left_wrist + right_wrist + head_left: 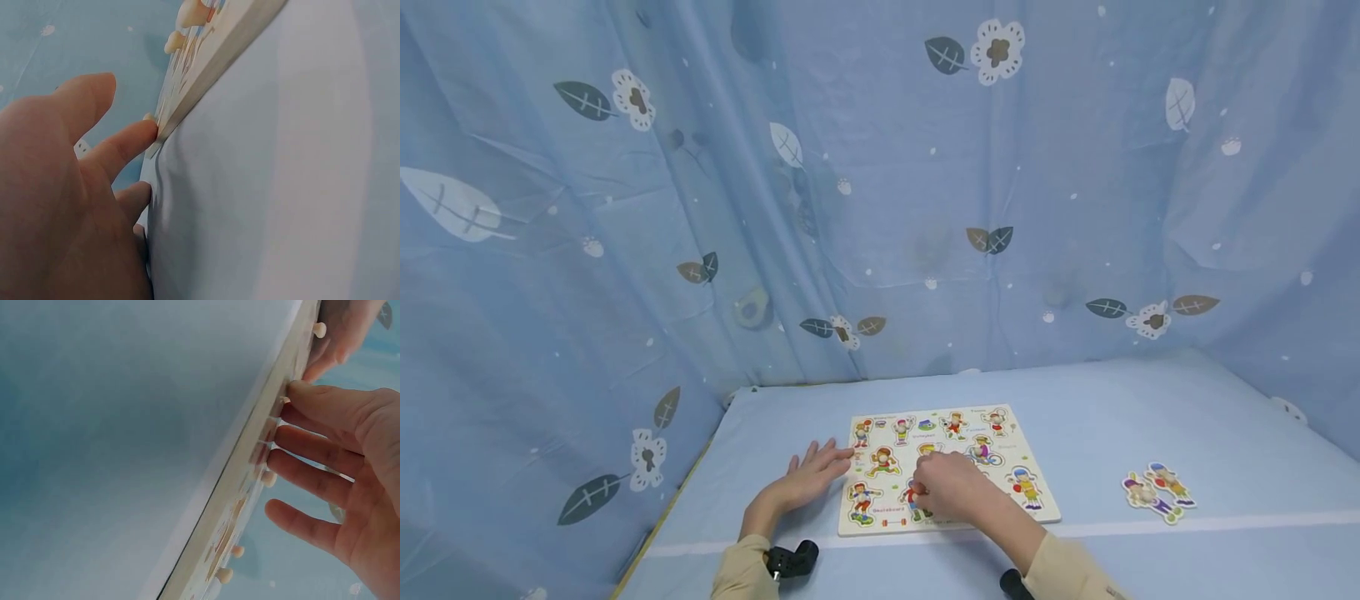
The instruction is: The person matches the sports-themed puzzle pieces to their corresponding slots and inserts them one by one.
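A wooden knob puzzle board (pixel 887 523) with pictures of children at sports lies flat on the table. My right hand (pixel 951 486) reaches over its lower middle, and thumb and index finger pinch the small knob of a puzzle piece (pixel 913 498) showing a figure in red and blue. In the right wrist view that knob (pixel 285 400) sits between the thumb and index tips; the other fingers spread over the board. My left hand (pixel 812 475) lies at the board's left edge, fingers extended, the index fingertip (pixel 149 128) touching the edge.
Two loose puzzle pieces, one with a purple-capped figure (pixel 1144 498) and one with a blue-capped figure (pixel 1170 483), lie overlapping to the right of the board. More knobbed pieces sit in the board. A blue patterned curtain (pixel 880 208) hangs behind the cloth-covered table (pixel 790 408).
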A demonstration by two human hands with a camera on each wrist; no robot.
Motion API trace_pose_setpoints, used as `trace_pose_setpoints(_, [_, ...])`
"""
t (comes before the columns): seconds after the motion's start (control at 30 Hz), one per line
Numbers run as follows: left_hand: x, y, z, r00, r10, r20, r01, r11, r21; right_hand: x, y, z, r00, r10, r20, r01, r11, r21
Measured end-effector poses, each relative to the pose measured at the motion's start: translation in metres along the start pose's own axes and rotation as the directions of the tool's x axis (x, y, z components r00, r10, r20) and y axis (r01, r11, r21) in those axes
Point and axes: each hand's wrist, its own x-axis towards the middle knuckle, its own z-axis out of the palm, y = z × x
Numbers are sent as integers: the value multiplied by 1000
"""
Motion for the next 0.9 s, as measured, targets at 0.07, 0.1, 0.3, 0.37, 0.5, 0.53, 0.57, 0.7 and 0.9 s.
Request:
trace_pose_setpoints(0.07, [0,0,1,1000,-6,-1,6,1000,-3,-1,1,0,1000,0,6,0,1000,12])
trace_pose_setpoints(0.1, [1,0,1,1000,-10,-1,10,1000,-1,-2,2,0,1000,0,7,0,1000,18])
trace_pose_setpoints(0.3, [1,1,1,1000,-23,-2,23,1000,13,-8,8,1,999,-39,-14,39,999,12])
trace_pose_setpoints(0.37, [0,1,1,1000,-25,-3,25,1000,10,-9,10,1,998,-60,-30,60,998,11])
trace_pose_setpoints(0.5, [1,1,1,1000,-18,-7,18,1000,9,-16,12,-4,995,-76,-69,77,997,6])
trace_pose_setpoints(0.53, [1,1,1,1000,-17,-7,17,1000,10,-18,12,-6,995,-70,-72,71,997,7])
trace_pose_setpoints(0.57, [1,1,1,1000,-16,-6,16,1000,10,-20,13,-8,995,-61,-73,62,998,8])
trace_pose_setpoints(0.7, [1,1,1,1000,-12,2,12,1000,7,-30,18,-17,997,-29,-69,29,1000,2])
trace_pose_setpoints(0.9, [1,0,2,1000,-3,-6,3,1000,9,-44,31,-29,994,-21,-105,19,1000,-25])
